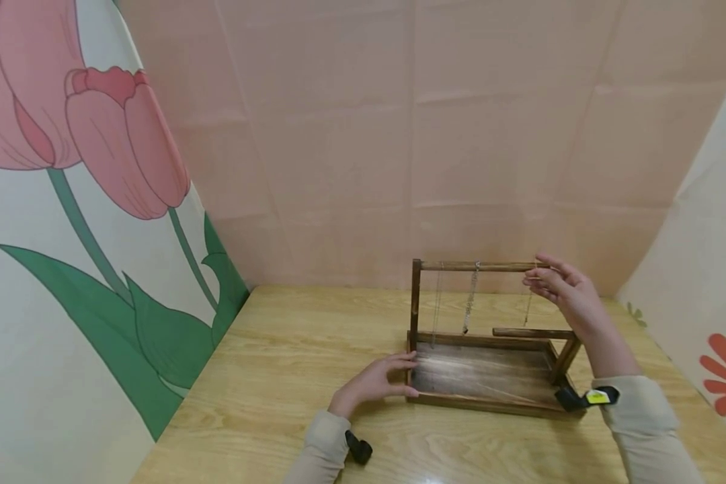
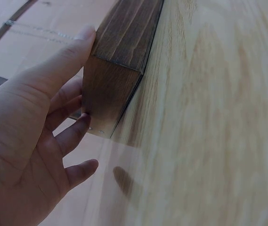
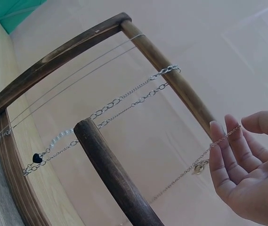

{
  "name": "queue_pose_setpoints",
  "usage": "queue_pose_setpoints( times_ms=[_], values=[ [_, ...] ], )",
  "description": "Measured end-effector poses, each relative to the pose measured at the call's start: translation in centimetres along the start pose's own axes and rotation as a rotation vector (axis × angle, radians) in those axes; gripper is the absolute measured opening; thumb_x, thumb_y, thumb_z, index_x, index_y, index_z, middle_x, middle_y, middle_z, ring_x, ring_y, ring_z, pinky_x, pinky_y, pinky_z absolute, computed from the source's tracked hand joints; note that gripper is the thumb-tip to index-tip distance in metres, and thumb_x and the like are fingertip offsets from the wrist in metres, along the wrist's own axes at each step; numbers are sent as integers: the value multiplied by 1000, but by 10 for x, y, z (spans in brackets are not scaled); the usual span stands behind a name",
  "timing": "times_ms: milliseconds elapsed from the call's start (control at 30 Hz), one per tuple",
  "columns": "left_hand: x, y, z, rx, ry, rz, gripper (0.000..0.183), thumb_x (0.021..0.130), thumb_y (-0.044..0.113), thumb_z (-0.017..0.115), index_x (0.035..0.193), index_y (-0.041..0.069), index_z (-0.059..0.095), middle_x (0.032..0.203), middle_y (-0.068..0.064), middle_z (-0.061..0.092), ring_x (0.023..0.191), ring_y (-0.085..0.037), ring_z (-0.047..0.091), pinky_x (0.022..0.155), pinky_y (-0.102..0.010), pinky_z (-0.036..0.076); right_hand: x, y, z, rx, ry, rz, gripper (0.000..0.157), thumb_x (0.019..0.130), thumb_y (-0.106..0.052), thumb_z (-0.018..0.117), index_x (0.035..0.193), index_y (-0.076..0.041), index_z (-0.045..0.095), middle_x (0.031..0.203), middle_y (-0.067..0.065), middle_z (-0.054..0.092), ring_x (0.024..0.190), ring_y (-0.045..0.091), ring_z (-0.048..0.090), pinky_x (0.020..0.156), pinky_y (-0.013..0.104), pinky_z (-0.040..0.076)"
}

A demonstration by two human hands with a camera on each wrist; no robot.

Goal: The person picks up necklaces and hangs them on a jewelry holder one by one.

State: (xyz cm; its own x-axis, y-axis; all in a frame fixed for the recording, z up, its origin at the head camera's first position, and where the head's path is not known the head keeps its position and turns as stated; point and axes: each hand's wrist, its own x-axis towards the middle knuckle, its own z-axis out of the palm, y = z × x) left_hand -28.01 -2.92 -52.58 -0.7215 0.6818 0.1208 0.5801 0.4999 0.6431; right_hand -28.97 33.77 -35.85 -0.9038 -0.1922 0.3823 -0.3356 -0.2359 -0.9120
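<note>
A dark wooden jewelry stand (image 1: 415, 302) has a tray base, a top bar and a lower bar. At the tray's left end my left hand (image 1: 375, 380) holds it, thumb by the front corner and fingertips further back; the left wrist view shows the thumb (image 2: 68, 56) against the wood. My right hand (image 1: 565, 286) is at the right end of the top bar, pinching a fine gold-toned chain necklace (image 3: 176, 180) that hangs down with a small clasp-like piece. A silver chain necklace (image 1: 472, 296) with a dark heart charm (image 3: 37, 158) and a thinner silver necklace (image 1: 437, 302) hang from the top bar.
The stand rests on a light wood-grain table (image 1: 290, 336). Behind is a plain pink backdrop (image 1: 339, 168); a tulip-printed sheet (image 1: 127, 148) is on the left and a flower-printed sheet (image 1: 720, 269) on the right. The lower bar (image 1: 532, 333) juts leftward below my right hand.
</note>
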Motion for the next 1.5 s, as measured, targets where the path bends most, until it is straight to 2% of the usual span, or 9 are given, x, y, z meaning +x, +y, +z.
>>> queue_pose_setpoints(
  times_ms=[567, 967, 1500],
  values=[
    [-2, 3, -1, -11, 1, -3, 65, 76, 53, 55, 131, 23, 41, 143, 11, 24, 131, -12, 22, 102, -40, 30, 0, 6, 2, 4, -24, -28, 36, 92, -1, 38, 128, -2, 36, 97, 5, 64, 88, 15, 62, 75, 23, 51],
    [-1, 3, -1, -1, 2, 11, 65, 75, 53, 55, 131, 22, 41, 143, 10, 24, 131, -13, 22, 102, -40, 29, -1, 12, 5, 39, -43, -12, 36, 92, 0, 36, 128, -2, 34, 99, 4, 64, 88, 16, 61, 77, 24, 51],
    [0, -1, 0, 1, -1, 0, 66, 75, 55, 54, 131, 23, 41, 143, 10, 24, 131, -12, 22, 103, -42, 28, 1, 12, 11, -45, -71, -3, 40, 93, -2, 35, 132, 1, 29, 100, 1, 63, 92, 16, 60, 79, 23, 49]
  ],
)
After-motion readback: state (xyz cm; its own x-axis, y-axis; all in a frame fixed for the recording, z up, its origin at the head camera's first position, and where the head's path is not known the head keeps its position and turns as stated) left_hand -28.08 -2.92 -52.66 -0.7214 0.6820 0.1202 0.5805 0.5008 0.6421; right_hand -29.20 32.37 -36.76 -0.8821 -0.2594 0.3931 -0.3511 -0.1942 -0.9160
